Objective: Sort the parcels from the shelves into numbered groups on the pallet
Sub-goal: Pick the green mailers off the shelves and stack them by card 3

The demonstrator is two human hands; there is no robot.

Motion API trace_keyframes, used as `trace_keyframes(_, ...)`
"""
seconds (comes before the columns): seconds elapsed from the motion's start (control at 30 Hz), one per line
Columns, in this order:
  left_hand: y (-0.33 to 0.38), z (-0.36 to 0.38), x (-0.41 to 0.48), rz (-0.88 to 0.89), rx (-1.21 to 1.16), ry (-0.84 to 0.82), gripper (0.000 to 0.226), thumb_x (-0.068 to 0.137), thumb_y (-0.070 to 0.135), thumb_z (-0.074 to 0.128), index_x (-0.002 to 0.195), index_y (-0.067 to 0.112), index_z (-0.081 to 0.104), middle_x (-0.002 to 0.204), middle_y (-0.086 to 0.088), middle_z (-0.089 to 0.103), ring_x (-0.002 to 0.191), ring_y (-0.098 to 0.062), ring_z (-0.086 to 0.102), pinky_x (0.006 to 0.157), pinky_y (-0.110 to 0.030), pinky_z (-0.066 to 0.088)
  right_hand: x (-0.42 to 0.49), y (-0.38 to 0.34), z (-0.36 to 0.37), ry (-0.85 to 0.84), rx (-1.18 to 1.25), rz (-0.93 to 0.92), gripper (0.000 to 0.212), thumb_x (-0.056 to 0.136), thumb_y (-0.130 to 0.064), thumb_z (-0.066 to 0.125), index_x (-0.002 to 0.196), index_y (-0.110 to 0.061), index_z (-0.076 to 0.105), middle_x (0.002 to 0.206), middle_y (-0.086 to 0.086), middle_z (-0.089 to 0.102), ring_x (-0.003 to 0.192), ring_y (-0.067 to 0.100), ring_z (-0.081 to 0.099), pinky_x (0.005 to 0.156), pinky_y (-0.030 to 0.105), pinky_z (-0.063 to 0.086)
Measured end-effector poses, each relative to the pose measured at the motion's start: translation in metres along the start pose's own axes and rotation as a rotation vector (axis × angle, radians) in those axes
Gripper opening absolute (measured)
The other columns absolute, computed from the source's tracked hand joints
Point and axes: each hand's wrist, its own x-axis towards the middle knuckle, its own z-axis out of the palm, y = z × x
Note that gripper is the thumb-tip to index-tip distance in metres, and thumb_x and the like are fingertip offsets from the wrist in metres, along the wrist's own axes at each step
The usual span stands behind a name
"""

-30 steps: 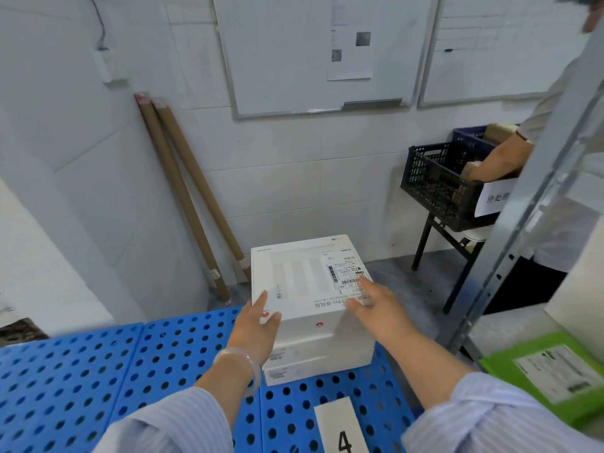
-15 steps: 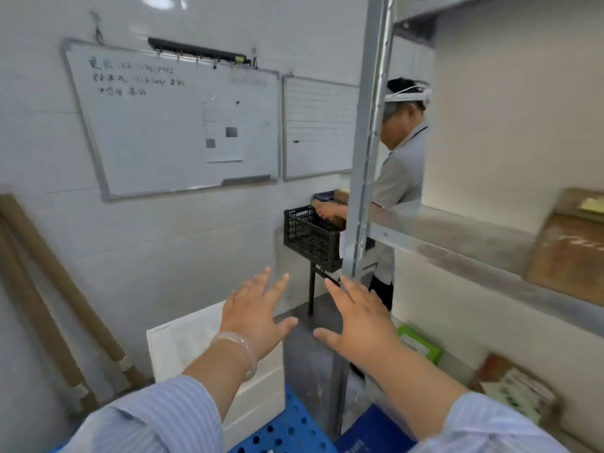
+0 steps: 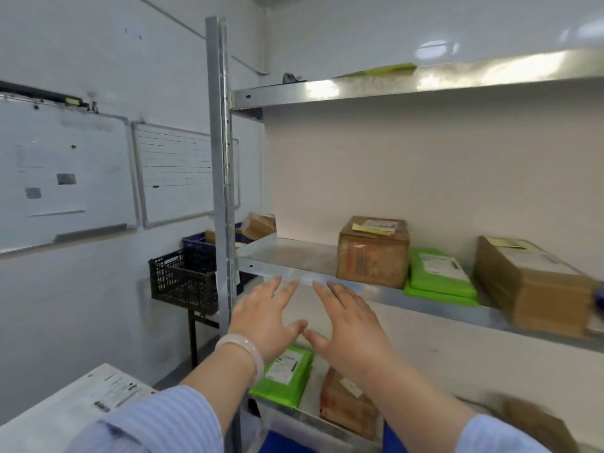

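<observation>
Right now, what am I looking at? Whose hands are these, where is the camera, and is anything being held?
There is no machine here: these are a person's two bare hands, filmed by one wide-angle camera worn on that person's head, looking forward and down. The left hand, with a pale bracelet at the wrist, and the right hand are both open, fingers spread, holding nothing. They are raised before a metal shelf. On it stand a brown box, a green parcel beside it, and a cardboard box farther right. On the shelf below lie a second green parcel and a brown parcel. These are parcels to be sorted.
</observation>
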Motion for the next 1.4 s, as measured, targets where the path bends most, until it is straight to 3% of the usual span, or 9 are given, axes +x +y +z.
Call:
trace_keyframes(0.2, 0.08, 0.005, 0.021, 0.116, -0.066, 0.002, 0.073, 0.087, 0.066, 0.045, 0.15, 0.041, 0.016, 0.159, 0.005, 0.019, 0.144, -0.018, 0.02, 0.114, -0.038, 0.024, -0.03, 0.053, -0.054, 0.135, -0.003, 0.089, 0.075, 0.091, -0.062, 0.043, 0.152, -0.038, 0.007, 0.16, -0.01, 0.012, 0.147, 0.014, 0.009, 0.118, 0.032, 0.011)
trace_keyframes(0.33, 0.142, 0.018, 0.043, 0.16, -0.291, -0.045, 0.072, 0.086, 0.061, 0.052, 0.149, 0.038, 0.027, 0.155, 0.006, 0.03, 0.141, -0.018, 0.03, 0.113, -0.037, 0.031, -0.043, 0.101, -0.084, 0.168, 0.045, 0.185, 0.07, 0.093, -0.053, 0.047, 0.152, -0.039, 0.01, 0.159, -0.01, 0.014, 0.147, 0.013, 0.009, 0.119, 0.033, 0.014)
trace_keyframes(0.53, 0.21, 0.041, 0.074, 0.098, -0.511, -0.118, 0.052, 0.093, 0.037, 0.056, 0.142, 0.028, 0.044, 0.144, -0.002, 0.047, 0.125, -0.022, 0.049, 0.096, -0.019, 0.035, -0.039, 0.163, -0.1, 0.236, 0.248, 0.358, 0.061, 0.094, -0.035, 0.054, 0.149, -0.019, 0.03, 0.151, 0.003, 0.034, 0.14, 0.019, 0.028, 0.116, 0.033, 0.025)
trace_keyframes(0.7, 0.228, 0.053, 0.092, -0.091, -0.527, -0.106, 0.048, 0.095, 0.04, 0.047, 0.141, 0.028, 0.045, 0.141, -0.007, 0.047, 0.118, -0.027, 0.054, 0.099, -0.035, 0.046, -0.013, 0.184, -0.093, 0.196, 0.479, 0.495, 0.062, 0.093, -0.034, 0.053, 0.149, -0.018, 0.032, 0.148, 0.007, 0.04, 0.135, 0.023, 0.04, 0.112, 0.038, 0.035)
trace_keyframes(0.87, 0.235, 0.052, 0.098, -0.128, -0.527, -0.089, 0.038, 0.098, 0.027, 0.043, 0.134, 0.018, 0.052, 0.133, -0.011, 0.055, 0.114, -0.03, 0.056, 0.095, -0.033, 0.046, 0.008, 0.187, -0.091, 0.11, 0.631, 0.714, 0.057, 0.096, -0.037, 0.048, 0.148, -0.02, 0.03, 0.142, 0.007, 0.047, 0.125, 0.028, 0.049, 0.101, 0.032, 0.041)
trace_keyframes(1.03, 0.23, 0.053, 0.105, -0.167, -0.604, -0.12, 0.038, 0.098, 0.023, 0.044, 0.133, 0.014, 0.054, 0.132, -0.009, 0.058, 0.115, -0.028, 0.056, 0.088, -0.026, 0.043, 0.011, 0.185, -0.099, 0.101, 0.663, 0.759, 0.044, 0.101, -0.021, 0.043, 0.143, -0.008, 0.039, 0.144, 0.01, 0.047, 0.129, 0.028, 0.045, 0.097, 0.026, 0.038)
trace_keyframes(1.13, 0.223, 0.053, 0.108, -0.197, -0.694, -0.136, 0.035, 0.097, 0.028, 0.048, 0.128, 0.017, 0.06, 0.123, -0.006, 0.063, 0.107, -0.027, 0.06, 0.09, -0.028, 0.048, 0.009, 0.19, -0.098, 0.156, 0.724, 0.781, 0.04, 0.097, -0.014, 0.041, 0.137, -0.011, 0.048, 0.136, 0.009, 0.054, 0.116, 0.027, 0.052, 0.085, 0.025, 0.039)
trace_keyframes(1.23, 0.219, 0.053, 0.107, -0.293, -0.872, -0.134, 0.026, 0.094, 0.029, 0.056, 0.113, 0.015, 0.065, 0.099, -0.003, 0.064, 0.085, -0.025, 0.062, 0.071, -0.039, 0.06, 0.004, 0.192, -0.093, 0.184, 0.753, 0.809, 0.042, 0.093, -0.013, 0.042, 0.133, -0.014, 0.053, 0.126, 0.005, 0.061, 0.104, 0.025, 0.057, 0.079, 0.024, 0.039)
trace_keyframes(1.4, 0.218, 0.051, 0.103, -0.442, -1.046, -0.273, 0.03, 0.091, 0.027, 0.06, 0.117, 0.012, 0.062, 0.11, -0.01, 0.059, 0.092, -0.028, 0.058, 0.048, -0.028, 0.052, 0.003, 0.19, -0.085, 0.21, 0.68, 0.854, 0.035, 0.084, -0.012, 0.044, 0.115, -0.01, 0.061, 0.112, 0.01, 0.065, 0.101, 0.032, 0.06, 0.089, 0.036, 0.052)
